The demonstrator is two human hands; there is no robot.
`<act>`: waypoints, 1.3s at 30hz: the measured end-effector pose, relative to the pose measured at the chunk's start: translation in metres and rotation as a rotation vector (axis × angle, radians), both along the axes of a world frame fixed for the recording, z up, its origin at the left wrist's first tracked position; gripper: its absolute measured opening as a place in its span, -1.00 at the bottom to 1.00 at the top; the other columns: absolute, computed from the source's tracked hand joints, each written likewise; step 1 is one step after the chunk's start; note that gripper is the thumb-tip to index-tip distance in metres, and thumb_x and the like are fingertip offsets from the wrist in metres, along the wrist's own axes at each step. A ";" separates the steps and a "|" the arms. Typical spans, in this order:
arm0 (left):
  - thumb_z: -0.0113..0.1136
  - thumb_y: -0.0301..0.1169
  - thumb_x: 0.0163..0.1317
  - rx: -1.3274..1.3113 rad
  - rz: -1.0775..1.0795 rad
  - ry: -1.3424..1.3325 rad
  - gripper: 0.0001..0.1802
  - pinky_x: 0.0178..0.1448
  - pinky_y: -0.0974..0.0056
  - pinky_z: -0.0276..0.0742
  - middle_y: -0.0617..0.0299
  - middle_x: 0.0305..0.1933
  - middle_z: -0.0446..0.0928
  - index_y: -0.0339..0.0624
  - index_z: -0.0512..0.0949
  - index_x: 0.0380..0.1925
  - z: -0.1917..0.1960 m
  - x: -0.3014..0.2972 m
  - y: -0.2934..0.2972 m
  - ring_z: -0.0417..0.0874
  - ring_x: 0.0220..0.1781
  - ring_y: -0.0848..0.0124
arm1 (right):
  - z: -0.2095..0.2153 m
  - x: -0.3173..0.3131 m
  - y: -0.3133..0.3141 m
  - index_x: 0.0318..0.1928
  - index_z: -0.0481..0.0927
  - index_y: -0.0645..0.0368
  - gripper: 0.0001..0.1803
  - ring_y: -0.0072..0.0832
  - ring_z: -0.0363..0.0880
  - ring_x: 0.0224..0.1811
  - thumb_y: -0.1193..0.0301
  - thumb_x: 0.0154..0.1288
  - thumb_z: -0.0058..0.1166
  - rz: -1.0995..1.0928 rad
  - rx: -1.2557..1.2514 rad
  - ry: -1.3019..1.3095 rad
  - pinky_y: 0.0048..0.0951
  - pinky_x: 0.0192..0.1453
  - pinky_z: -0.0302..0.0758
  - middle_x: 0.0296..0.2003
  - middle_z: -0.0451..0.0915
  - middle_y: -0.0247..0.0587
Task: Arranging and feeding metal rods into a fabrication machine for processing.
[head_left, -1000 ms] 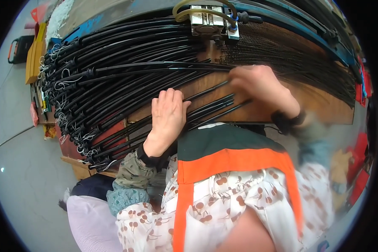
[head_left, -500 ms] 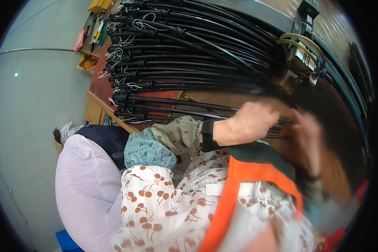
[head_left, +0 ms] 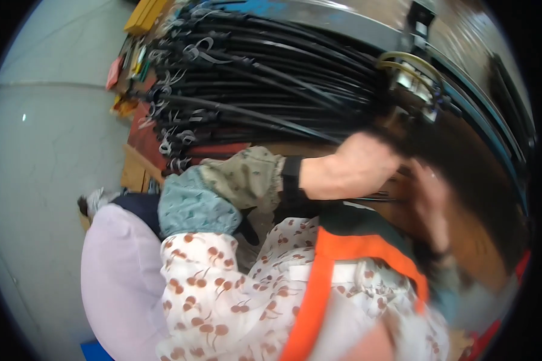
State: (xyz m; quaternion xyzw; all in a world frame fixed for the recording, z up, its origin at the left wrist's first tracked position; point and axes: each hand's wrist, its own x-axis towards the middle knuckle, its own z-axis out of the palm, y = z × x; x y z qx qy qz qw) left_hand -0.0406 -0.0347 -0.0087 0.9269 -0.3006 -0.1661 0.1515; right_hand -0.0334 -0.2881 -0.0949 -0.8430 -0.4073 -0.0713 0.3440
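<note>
Many long black rods (head_left: 271,90) lie side by side, with pale string loops (head_left: 205,51) at their left ends. One black rod (head_left: 241,112) slants over the others, its left end jutting past the pile. Its right end runs to my left hand (head_left: 364,165), which is curled closed on it, the fingertips hidden by the back of the hand. My right hand (head_left: 430,195) is beside it on the right, smeared by motion, so its fingers cannot be made out. A few thin rods (head_left: 373,199) show below my left hand.
A clamp-like metal device (head_left: 412,87) with a yellowish hose (head_left: 403,57) stands at the back right. Hand tools (head_left: 140,60) and a yellow box (head_left: 143,17) lie at the far left. The brown table (head_left: 476,240) extends right; my orange-trimmed apron (head_left: 367,243) is close below.
A rod now slants across the pile to my left hand, its left end sticking out. My left hand has shifted slightly; my right hand stays blurred beside it. The whole view has moved a little.
</note>
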 end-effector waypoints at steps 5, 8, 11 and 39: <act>0.16 -0.44 0.19 -0.019 -0.103 -0.294 -0.83 -0.35 0.19 0.66 0.12 -0.34 0.59 -0.20 0.53 -0.21 0.000 0.018 -0.025 0.69 -0.31 0.23 | 0.010 0.020 0.006 0.24 0.50 0.33 -0.42 -0.23 0.64 -0.17 0.44 0.18 0.13 0.051 -0.093 -0.251 -0.30 -0.17 0.63 -0.08 0.64 -0.14; 0.13 -0.62 0.10 0.080 -0.242 -0.493 -0.58 -0.14 0.09 0.56 0.10 -0.27 0.49 -0.26 0.52 0.03 0.026 0.062 -0.032 0.58 -0.17 0.12 | 0.017 0.060 -0.039 0.35 0.42 0.29 -0.25 -0.23 0.58 -0.09 0.35 0.15 0.35 -0.106 0.097 -0.360 -0.32 -0.13 0.63 -0.10 0.59 -0.19; 0.18 -0.63 0.20 0.024 -0.285 -0.700 -0.44 -0.34 0.08 0.44 0.08 -0.36 0.43 -0.05 0.55 0.24 0.073 0.107 -0.026 0.51 -0.40 0.11 | -0.009 0.077 -0.150 0.38 0.41 0.10 -0.24 -0.20 0.68 -0.25 0.23 0.19 0.37 -0.779 -0.106 -0.208 -0.32 -0.20 0.65 -0.19 0.68 -0.13; 0.32 -0.52 0.17 0.002 -0.426 -0.720 -0.55 -0.33 0.11 0.41 0.18 -0.47 0.33 -0.03 0.63 0.11 0.089 0.138 -0.041 0.47 -0.42 0.22 | 0.054 0.081 -0.035 0.14 0.68 0.00 -0.53 -0.44 0.56 -0.41 0.27 0.19 0.37 -0.455 0.382 -0.486 -0.44 -0.37 0.54 -0.48 0.56 -0.39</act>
